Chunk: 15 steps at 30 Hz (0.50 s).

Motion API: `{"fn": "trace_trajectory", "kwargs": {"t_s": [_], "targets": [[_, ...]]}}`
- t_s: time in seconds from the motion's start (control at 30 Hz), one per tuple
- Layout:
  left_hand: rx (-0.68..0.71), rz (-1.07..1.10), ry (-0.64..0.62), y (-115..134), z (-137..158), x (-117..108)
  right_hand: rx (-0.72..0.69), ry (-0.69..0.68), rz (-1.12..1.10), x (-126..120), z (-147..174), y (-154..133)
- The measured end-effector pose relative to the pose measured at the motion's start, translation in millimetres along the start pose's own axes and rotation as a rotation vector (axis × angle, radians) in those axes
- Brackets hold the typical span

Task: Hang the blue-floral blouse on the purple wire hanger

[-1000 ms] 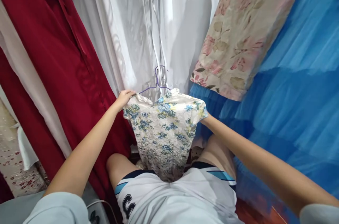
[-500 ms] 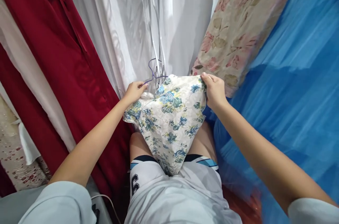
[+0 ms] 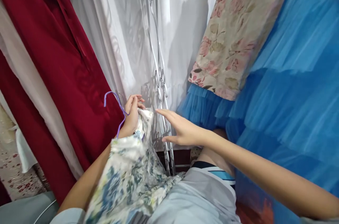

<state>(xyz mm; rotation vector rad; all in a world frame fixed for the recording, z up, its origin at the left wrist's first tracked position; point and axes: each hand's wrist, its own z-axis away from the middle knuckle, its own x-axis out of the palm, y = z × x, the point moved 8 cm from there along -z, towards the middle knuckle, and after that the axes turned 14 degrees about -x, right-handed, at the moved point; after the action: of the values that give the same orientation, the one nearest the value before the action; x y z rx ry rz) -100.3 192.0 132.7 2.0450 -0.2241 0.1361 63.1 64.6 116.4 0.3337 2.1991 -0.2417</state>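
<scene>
A white garment with blue and green flowers (image 3: 124,167) drapes over my left forearm and lap, crumpled toward the middle. My left hand (image 3: 133,111) has its fingers curled at the garment's upper edge; the grip itself is partly hidden. The purple hanger (image 3: 122,110) stays in the garment, its hook pointing up beside my left wrist. Just right of the cloth, my right hand (image 3: 182,128) is open, thumb and fingers apart, holding nothing. Its fingertips are near the garment's edge and in front of a white metal stand (image 3: 160,76).
Dark red fabric (image 3: 53,58) hangs at left, with white curtains (image 3: 182,40) behind the stand. On the right hang a beige cloth with pink flowers (image 3: 225,47) and a layered blue tulle skirt (image 3: 286,111). A grey surface with a white cable (image 3: 45,211) is at lower left.
The garment, earlier spread between both hands over my lap, is now shifted left and nearer me, over my left arm. The hanger came with it. My right hand let go and moved left.
</scene>
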Motion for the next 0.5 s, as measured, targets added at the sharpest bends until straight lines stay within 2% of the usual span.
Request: {"fn": "trace_trajectory", "kwargs": {"t_s": [0.13,0.23,0.3,0.4,0.43,0.5], "targets": [[-0.076,0.192,-0.236,38,46,60,-0.011,0.079,0.249,20,3,15],[-0.091,0.217,-0.389,55,72,92,0.030,0.219,0.401,14,13,17],[-0.094,0.204,-0.513,57,80,107,0.060,0.236,0.430,5,25,23],[-0.108,0.201,-0.650,48,74,113,0.099,0.209,0.428,-17,49,37],[-0.129,0.159,-0.628,40,66,108,0.127,0.226,0.450,-29,58,43],[-0.187,-0.013,-0.457,20,45,84,0.240,0.303,0.540,-58,75,54]]}}
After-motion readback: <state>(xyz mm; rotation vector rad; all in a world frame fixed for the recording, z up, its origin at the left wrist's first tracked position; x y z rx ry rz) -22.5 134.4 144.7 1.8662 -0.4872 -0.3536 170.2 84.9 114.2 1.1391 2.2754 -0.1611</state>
